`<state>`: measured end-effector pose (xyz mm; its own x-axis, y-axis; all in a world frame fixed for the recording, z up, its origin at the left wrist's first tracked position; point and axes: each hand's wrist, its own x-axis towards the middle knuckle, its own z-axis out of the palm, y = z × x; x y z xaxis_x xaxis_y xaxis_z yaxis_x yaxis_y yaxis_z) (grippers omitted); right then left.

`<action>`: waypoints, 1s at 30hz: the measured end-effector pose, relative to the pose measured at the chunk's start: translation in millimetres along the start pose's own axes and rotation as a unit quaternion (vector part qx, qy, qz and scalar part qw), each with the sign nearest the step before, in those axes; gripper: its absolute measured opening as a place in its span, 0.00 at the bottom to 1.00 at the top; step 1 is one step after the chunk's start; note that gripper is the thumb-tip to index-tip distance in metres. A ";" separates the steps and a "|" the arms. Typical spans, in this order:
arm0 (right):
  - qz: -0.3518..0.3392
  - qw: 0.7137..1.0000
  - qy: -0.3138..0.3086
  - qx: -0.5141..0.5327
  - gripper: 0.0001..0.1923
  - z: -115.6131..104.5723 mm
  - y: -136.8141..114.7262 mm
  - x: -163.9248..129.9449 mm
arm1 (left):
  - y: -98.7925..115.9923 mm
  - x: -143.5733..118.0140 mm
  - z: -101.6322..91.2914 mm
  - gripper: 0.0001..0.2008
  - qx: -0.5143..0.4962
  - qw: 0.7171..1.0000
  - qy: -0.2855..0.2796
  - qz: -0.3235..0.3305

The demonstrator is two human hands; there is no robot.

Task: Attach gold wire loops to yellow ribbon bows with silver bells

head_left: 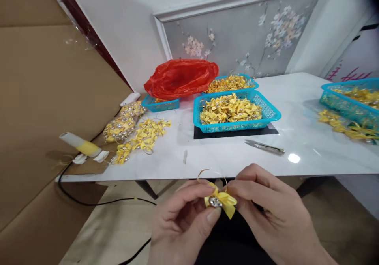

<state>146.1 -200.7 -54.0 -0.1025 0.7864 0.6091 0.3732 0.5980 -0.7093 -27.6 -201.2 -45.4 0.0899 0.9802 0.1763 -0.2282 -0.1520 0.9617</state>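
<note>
Just in front of the table's edge, my left hand pinches a yellow ribbon bow between thumb and fingers. At its middle sits a shiny silver bell, close to my left thumb tip. A thin gold cord loops up above the bow. My right hand is closed at the bow's right side, fingertips pressed against it where the cord comes down. The bow hides part of those fingertips. Thread snips lie on the table beyond my right hand.
Blue baskets of yellow bows stand on the white table, another basket at right. A red plastic bag rests at the back. Loose bows and a yellow-white thread cone lie left, beside cardboard.
</note>
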 end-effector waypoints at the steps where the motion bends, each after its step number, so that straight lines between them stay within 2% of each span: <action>1: 0.006 1.000 -0.007 0.004 0.11 -0.3 0.7 -1.0 | 0.0 -0.3 0.6 0.13 -0.002 1.000 -0.003 -0.006; 4: 0.022 0.999 -0.020 0.016 0.10 -0.7 1.9 -2.0 | 0.3 -1.9 3.7 0.12 -0.014 1.000 0.002 -0.024; 10: 0.032 0.999 -0.023 0.033 0.11 1.3 3.8 0.8 | 1.5 -5.4 12.1 0.09 -0.063 0.996 0.048 -0.041; 18: 0.060 0.998 -0.016 0.029 0.12 4.8 3.9 -6.3 | 1.3 -3.2 5.3 0.13 -0.066 0.996 0.011 -0.063; 20: 0.040 0.999 -0.005 -0.011 0.12 1.1 3.6 -6.1 | 0.6 -2.7 4.4 0.13 -0.052 0.997 0.030 -0.057; 24: -0.063 0.990 0.049 -0.115 0.12 -7.5 -1.9 -1.8 | -1.4 -3.9 4.1 0.13 0.003 0.998 0.057 -0.038; 30: -0.125 0.985 0.017 -0.121 0.10 -2.0 -13.2 3.8 | 0.4 -6.0 6.8 0.13 0.054 0.996 0.061 -0.023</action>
<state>142.6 -205.9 -41.6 -0.1886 0.6115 0.7685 0.5501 0.7140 -0.4331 -21.6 -208.0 -44.6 -0.0229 0.9937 0.1099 -0.1212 -0.1119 0.9863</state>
